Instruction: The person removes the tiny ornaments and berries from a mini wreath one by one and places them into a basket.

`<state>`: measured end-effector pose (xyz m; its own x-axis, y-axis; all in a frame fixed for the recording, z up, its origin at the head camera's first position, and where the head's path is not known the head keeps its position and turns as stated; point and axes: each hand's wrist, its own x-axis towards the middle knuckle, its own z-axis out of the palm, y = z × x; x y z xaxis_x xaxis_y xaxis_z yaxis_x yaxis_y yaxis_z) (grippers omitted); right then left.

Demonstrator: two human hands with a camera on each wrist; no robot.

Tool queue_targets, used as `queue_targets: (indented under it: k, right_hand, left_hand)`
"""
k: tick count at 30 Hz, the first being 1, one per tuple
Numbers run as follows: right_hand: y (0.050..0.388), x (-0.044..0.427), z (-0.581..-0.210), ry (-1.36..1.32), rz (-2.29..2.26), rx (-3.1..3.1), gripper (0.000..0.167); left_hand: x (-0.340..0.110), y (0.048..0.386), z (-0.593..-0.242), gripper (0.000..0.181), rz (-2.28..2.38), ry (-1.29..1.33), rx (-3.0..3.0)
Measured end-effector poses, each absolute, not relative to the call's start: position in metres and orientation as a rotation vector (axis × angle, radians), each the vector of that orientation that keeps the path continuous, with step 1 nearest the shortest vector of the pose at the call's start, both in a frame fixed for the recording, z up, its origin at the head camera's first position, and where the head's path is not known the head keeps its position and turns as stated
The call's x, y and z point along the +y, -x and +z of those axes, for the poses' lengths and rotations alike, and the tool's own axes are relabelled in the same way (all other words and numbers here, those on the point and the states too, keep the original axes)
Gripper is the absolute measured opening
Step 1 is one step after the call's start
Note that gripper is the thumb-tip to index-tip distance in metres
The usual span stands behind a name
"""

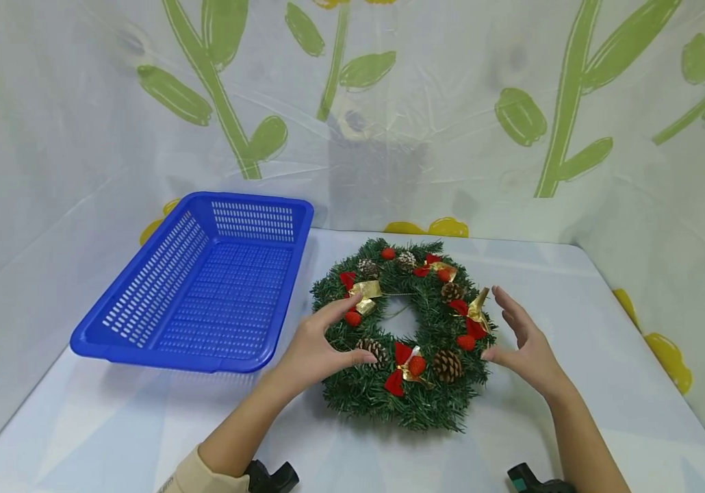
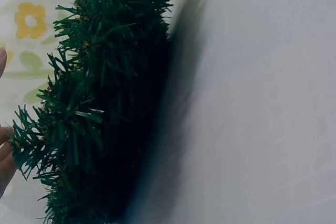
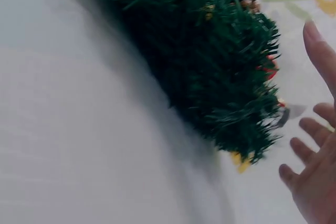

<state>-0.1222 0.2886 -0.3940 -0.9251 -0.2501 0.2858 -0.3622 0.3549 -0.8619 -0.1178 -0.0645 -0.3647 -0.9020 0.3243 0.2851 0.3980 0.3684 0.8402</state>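
A green Christmas wreath (image 1: 383,407) lies on the table, trimmed with pine cones, red berries and red and gold bows. My left hand (image 1: 318,346) is at the wreath's left side, thumb and fingers spread apart over its foliage; whether they touch it I cannot tell. On the opposite side, my right hand (image 1: 528,349) has its fingers spread beside the wreath's right edge and grips nothing. The left wrist view shows the wreath's green side (image 2: 105,103) close up, with fingertips at the left border. In the right wrist view a hand (image 3: 315,171) is apart from the foliage (image 3: 194,66).
A blue plastic basket (image 1: 189,366) with perforated walls stands left of the wreath. Behind the white table (image 1: 543,274) hangs a pale sheet (image 1: 439,89) printed with green stems and leaves; similar sheets flank both sides.
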Motion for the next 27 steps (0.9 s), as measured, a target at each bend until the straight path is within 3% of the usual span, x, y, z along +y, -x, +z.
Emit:
queue_targets:
  k: [13,27]
  right_hand:
    - [0.118,0.292,-0.429,-0.565,1.595,-2.484,0.091]
    - [0.121,0.291,-0.442,-0.537,1.672,-2.406,0.081]
  left_hand:
    - [-0.057,0.113,-0.381,0.077,-1.612,0.781,-2.584]
    - [-0.057,0.118,-0.387,0.068,-1.583,0.832,-2.62]
